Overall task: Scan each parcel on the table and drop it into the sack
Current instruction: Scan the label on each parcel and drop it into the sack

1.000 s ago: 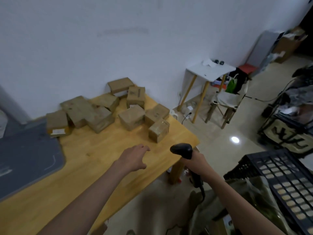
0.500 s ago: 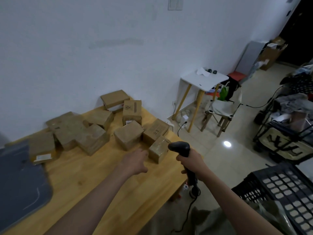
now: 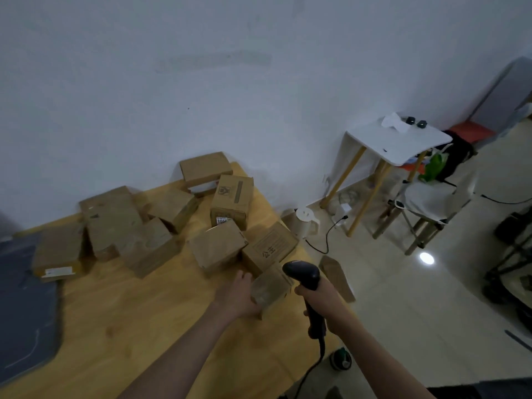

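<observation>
1. Two hands are busy: the left hand [image 3: 239, 292] wraps its fingers round the nearest parcel [image 3: 270, 289] at the table's [image 3: 115, 326] right edge.
2. The right hand [image 3: 322, 298] grips the scanner [image 3: 302, 276] by its handle, which runs upright, its head pointing left over that parcel.
3. More parcels [image 3: 218, 249] cluster behind, toward the wall.

Head-worn view, downward over table [image 3: 121, 318].

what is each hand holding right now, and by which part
The right hand holds the black handheld barcode scanner by its handle grip. The left hand grips the small brown cardboard parcel by its left side, at the table's near corner.
</observation>
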Available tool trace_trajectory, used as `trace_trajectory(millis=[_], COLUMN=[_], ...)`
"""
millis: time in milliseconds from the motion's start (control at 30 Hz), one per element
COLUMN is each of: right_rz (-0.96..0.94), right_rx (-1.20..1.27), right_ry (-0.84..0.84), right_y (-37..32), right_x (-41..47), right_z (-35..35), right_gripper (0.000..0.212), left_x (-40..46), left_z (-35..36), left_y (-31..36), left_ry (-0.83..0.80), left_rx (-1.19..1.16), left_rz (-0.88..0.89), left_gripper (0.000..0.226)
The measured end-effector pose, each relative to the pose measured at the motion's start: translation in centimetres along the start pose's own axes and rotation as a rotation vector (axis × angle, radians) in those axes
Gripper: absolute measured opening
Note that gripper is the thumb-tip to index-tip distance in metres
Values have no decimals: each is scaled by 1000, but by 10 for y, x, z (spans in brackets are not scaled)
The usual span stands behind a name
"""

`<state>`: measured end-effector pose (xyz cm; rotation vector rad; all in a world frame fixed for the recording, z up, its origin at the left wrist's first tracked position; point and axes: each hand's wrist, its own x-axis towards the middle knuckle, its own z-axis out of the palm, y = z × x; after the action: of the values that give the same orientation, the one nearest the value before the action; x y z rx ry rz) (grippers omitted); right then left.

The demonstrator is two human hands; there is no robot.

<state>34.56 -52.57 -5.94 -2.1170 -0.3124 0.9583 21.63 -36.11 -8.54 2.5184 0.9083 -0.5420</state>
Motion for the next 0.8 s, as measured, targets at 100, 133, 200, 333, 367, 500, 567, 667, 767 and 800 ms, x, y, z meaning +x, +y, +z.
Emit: trace_trajectory(millis=[100,133,200,333,367,500,567,667,767,800], right_rz=[3,5,8,16,21,28,20,5,-37,-49], right_rx=[-42,-47,-35,-21,-8,24,43,72,108,127], right_ry=[-69,-89,-129,-199,-213,-243,-234,-230,-245,-251], right_y=[6,8,10,14,15,19,23,28,31,32], right_x=[29,36,49,67,69,69,65,57,45,41], right_z=[-3,-4,-4,-2,-2,3,5,8,8,9], right_gripper=[11,10,10,13,14,19,22,23,23,24], left_x=[19,25,32,38,39,37,32,19,2,-5], left_z=[16,22,32,51,56,72,76,80,74,70], left_y=[9,12,16,23,24,33,36,30,18,13], left_ry=[12,11,9,13,21,130,173,199,229,245], left_rx=[-39,-60,-109,-208,-231,-305,-320,-366,-434,-458], left_rz=[-65,-87,-137,-232,-246,-248,-254,-252,-216,-199], left_gripper=[76,77,84,99,100,77,61,59,66,70])
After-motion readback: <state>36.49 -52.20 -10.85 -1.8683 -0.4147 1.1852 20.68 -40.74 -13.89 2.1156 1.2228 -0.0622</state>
